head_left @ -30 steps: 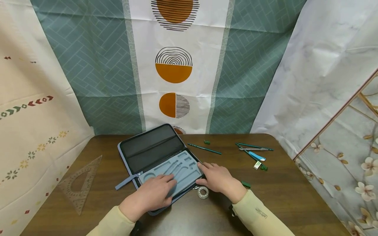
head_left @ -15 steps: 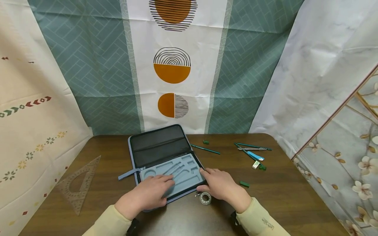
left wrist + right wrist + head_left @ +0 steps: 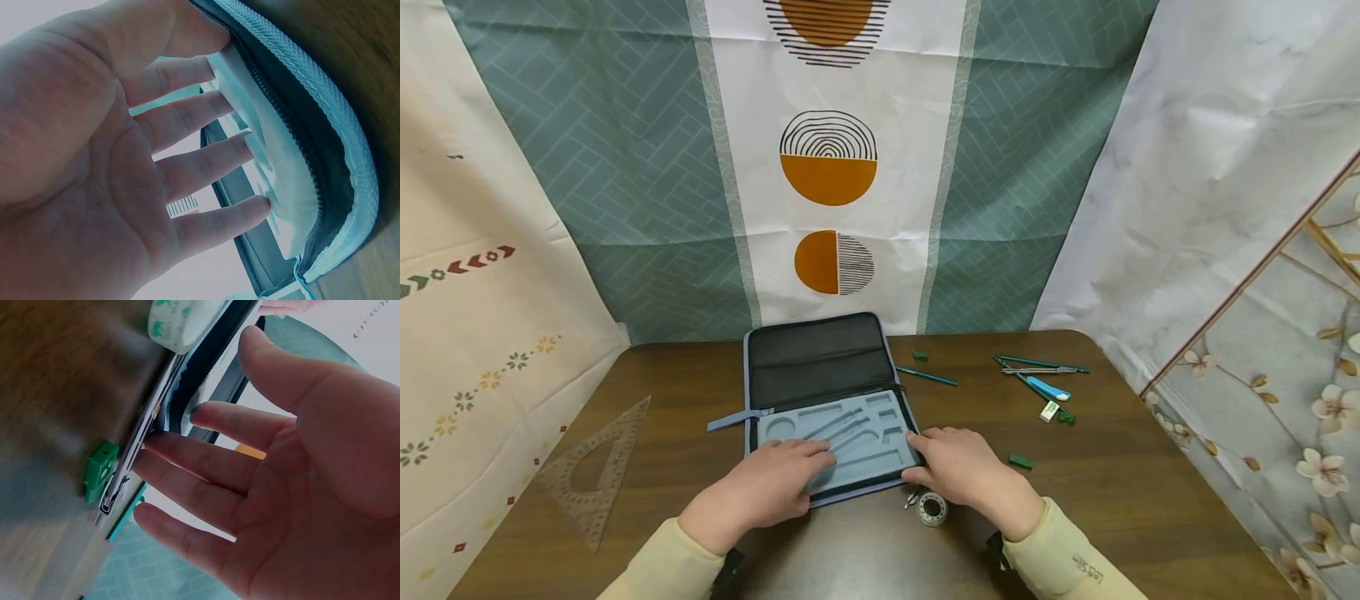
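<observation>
An unzipped pencil case [image 3: 816, 362] lies on the table with its black-lined lid folded back. Its lower half carries a light blue moulded tray [image 3: 872, 457] with shaped recesses. The fingers of my left hand [image 3: 756, 490] lie nearly straight on the tray's left front, the thumb at the front edge. My right hand [image 3: 968, 475] rests against the case's right side, fingers extended in the right wrist view. Close to it are a tape roll [image 3: 932, 522], white with green print, and a slim metal piece [image 3: 913, 497], partly hidden. The case's far left wall is partly covered by my left hand.
A clear triangle with a protractor cutout [image 3: 613, 467] lies left. Right are green pencils [image 3: 1037, 362], a silver compass-like tool [image 3: 1045, 370], a blue cutter [image 3: 1049, 388], an eraser [image 3: 1049, 411] and small green pieces [image 3: 1020, 461]. Another pencil [image 3: 928, 377] lies behind the case.
The case has turned clockwise and shifted right, now nearly square to the table, both hands staying on it. The tape roll has moved slightly right and toward the front.
</observation>
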`<state>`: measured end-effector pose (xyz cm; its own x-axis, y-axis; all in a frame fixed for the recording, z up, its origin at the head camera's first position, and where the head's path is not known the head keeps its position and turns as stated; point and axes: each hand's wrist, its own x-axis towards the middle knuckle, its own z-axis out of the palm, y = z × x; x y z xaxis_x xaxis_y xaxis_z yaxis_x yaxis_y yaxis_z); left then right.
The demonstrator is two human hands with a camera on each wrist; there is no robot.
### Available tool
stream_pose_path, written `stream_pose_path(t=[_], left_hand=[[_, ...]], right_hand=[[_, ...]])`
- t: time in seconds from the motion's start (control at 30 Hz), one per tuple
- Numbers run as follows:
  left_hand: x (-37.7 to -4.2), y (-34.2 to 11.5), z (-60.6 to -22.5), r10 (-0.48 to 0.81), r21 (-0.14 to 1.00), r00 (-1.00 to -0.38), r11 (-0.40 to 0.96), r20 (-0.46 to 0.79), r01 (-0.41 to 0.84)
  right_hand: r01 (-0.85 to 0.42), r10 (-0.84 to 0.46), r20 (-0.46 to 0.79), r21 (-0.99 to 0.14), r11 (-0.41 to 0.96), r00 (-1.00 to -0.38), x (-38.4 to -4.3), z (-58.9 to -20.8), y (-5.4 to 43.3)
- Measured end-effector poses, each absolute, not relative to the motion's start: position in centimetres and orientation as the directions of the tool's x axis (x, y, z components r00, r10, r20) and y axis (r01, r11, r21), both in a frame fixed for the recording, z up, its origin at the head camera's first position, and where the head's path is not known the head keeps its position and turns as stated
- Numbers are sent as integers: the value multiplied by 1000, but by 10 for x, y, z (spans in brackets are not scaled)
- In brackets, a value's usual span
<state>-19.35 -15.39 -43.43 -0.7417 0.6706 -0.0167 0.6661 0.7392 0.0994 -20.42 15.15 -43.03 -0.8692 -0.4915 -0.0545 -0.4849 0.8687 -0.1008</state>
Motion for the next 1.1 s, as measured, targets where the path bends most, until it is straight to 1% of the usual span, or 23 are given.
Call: stream_pose_path(t=[0.23,0.4,0.5,0.63,0.8,1.1], left_hand=[[-193,-159,-433,661,120,-749,746,-27,655],[-195,-161,-431,665,135,-746,743,-32,656],[-196,-161,-430,668,138,-743,740,-37,658],[-198,-159,-429,670,137,-741,739,-41,660],[-199,-159,-428,668,140,-743,740,-39,658],[-197,-166,-427,669,167,-743,736,-30,656]], right_hand=[[-524,-531,-52,-104,845,-846,-200,-428,150],[-551,-551,13,-36,834,-835,-202,-425,147],[-566,-564,62,-20,824,-824,-204,-425,143],[-592,-587,96,-42,805,-804,-208,-428,138],[-614,-606,102,-79,786,-789,-213,-434,138],[-636,-634,56,-109,764,-771,-216,-435,129]])
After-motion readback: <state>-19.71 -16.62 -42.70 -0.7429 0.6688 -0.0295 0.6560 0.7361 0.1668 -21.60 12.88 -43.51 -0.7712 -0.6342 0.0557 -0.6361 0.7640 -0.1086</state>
